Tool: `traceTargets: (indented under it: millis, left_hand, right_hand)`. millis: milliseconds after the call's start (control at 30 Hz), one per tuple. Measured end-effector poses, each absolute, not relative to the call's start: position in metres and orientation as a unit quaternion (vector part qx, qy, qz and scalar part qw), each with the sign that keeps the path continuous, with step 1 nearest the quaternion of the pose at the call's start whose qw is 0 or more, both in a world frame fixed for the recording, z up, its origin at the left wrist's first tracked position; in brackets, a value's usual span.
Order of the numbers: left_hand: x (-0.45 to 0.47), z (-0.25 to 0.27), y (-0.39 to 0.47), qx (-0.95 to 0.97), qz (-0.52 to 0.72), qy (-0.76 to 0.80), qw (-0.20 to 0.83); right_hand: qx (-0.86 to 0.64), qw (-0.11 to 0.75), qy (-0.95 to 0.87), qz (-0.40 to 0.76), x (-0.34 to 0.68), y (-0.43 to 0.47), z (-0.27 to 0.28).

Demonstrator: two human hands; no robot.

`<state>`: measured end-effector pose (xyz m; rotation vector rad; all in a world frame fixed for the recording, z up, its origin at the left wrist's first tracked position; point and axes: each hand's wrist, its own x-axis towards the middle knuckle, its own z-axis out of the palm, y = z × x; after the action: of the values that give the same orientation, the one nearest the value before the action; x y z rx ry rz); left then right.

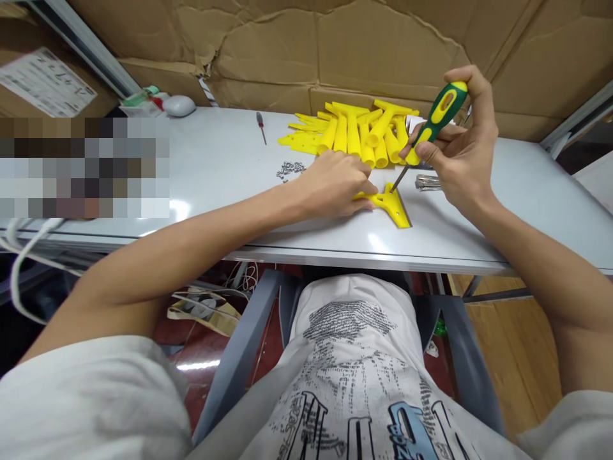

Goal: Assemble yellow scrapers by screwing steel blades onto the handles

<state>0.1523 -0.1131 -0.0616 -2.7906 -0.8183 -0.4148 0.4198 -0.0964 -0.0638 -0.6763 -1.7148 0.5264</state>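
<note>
My right hand (462,150) is closed around a green and yellow screwdriver (438,115), tilted with its tip down on a yellow plastic scraper (395,207). The tip meets the scraper's wide head near its far end, where a small screw or hole sits. My left hand (338,182) grips the scraper's handle and presses it to the table; the fingers partly hide that handle. Just beyond lies a heap of yellow scraper parts (354,131). A pile of small screws (290,169) is left of my left hand.
A small screwdriver (261,128) lies on the white table (215,166). Metal blades or strips (428,183) are beside my right hand. A white computer mouse (179,105) is at the back left. Cardboard (268,57) stands behind; white cables (29,275) hang at the left edge.
</note>
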Motion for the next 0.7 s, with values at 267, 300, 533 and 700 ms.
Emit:
traceTargets:
  millis: [267, 300, 533, 700]
  left_hand:
    - [0.166, -0.061, -0.143, -0.921, -0.137, -0.358, 0.076]
    - [0.168, -0.062, -0.148, -0.915, -0.14, -0.372, 0.074]
    - [0.172, -0.066, -0.144, -0.917, -0.155, -0.364, 0.059]
    - [0.168, -0.066, -0.13, -0.925, -0.161, -0.34, 0.052]
  right_hand:
    - [-0.352, 0.556, -0.74, 0.141, 0.411, -0.12, -0.064]
    - [-0.365, 0.545, -0.742, 0.138, 0.41, -0.124, -0.063]
    - [-0.363, 0.515, -0.756, 0.178, 0.417, -0.113, -0.053]
    - [-0.393, 0.458, -0.772, 0.199, 0.429, -0.099, -0.048]
